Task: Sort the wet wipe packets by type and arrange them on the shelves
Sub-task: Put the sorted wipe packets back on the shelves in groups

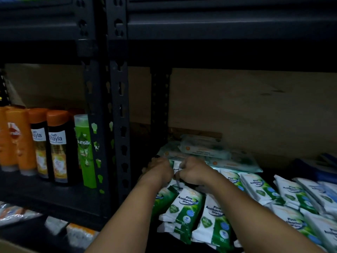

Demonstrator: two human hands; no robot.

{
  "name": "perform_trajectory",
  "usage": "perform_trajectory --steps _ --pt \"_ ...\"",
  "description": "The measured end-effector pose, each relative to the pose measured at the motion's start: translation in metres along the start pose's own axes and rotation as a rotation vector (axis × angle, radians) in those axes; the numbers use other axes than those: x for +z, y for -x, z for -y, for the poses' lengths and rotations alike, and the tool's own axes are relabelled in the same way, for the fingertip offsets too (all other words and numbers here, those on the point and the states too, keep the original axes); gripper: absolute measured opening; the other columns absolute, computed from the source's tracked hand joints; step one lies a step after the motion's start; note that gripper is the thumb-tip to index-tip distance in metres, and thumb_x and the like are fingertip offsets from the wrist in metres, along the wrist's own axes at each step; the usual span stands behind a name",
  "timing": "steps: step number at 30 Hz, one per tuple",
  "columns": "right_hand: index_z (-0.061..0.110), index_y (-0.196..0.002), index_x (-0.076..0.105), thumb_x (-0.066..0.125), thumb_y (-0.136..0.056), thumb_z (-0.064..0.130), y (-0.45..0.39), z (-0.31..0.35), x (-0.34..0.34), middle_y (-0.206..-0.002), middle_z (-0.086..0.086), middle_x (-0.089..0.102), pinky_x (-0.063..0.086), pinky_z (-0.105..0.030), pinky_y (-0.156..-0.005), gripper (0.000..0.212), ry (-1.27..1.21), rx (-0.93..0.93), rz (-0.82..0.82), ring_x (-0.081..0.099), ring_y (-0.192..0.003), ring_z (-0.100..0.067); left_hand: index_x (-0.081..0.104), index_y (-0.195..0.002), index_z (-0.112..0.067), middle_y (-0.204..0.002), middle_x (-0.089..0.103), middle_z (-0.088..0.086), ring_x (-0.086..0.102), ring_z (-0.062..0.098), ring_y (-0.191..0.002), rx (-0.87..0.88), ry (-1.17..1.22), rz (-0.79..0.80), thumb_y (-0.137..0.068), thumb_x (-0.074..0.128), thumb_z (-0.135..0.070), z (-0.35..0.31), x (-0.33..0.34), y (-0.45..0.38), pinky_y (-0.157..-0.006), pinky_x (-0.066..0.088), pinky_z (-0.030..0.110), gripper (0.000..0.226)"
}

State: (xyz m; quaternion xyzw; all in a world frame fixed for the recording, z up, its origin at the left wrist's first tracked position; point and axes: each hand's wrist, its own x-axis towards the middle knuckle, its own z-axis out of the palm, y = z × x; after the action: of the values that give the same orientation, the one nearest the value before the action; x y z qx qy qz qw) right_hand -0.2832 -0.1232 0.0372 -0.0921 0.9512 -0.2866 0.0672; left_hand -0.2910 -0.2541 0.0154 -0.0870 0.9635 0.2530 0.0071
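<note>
Many green-and-white Pine Antibacterial wipe packets (189,207) spread across the lower right shelf (54,196). Centre frame: left hand (160,170) and right hand (193,171), fingers curled onto one upright packet (176,168). Paler packets (204,150) stacked behind. Shampoo bottles (56,145) at left.

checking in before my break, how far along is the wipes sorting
Partly done. Paler packets sit stacked at the shelf's back. Both hands, left and right, grip a green packet upright. Left: green pine packets lying loose and overlapping across the front.
</note>
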Motion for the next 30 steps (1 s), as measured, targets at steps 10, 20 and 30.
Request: perform_trajectory --steps 10,20,30 --pt "-0.002 -0.125 0.060 0.059 -0.081 0.010 0.007 -0.011 0.004 -0.115 -0.020 0.066 0.056 -0.046 -0.088 0.045 0.084 -0.074 0.132 0.064 -0.100 -0.033 0.029 -0.154 -0.019 -0.158 0.019 0.033 0.034 0.049 -0.140 0.128 -0.307 0.079 -0.099 0.046 -0.023 0.005 0.017 -0.007 -0.113 0.037 0.051 0.058" --pt "0.007 -0.133 0.053 0.050 -0.093 0.013 0.000 -0.008 0.008 -0.136 -0.017 0.055 0.032 -0.050 -0.116 0.041 0.228 -0.129 0.120 0.049 -0.129 -0.033 0.039 -0.142 -0.029 -0.146 0.039 0.016 0.039 0.047 -0.134 0.193 -0.251 0.028 -0.092 0.054 -0.030 0.005 0.018 0.001 -0.111 0.038 0.054 0.052" --pt "0.005 -0.135 0.048 0.050 -0.097 0.021 0.006 -0.009 0.007 -0.154 -0.016 0.037 -0.011 -0.063 -0.119 0.042 0.349 -0.117 0.154 0.021 -0.150 -0.029 0.048 -0.137 -0.025 -0.144 0.043 0.015 0.042 0.041 -0.134 0.209 -0.115 0.006 -0.095 0.044 -0.026 0.010 0.012 0.008 -0.112 0.037 0.046 0.042"
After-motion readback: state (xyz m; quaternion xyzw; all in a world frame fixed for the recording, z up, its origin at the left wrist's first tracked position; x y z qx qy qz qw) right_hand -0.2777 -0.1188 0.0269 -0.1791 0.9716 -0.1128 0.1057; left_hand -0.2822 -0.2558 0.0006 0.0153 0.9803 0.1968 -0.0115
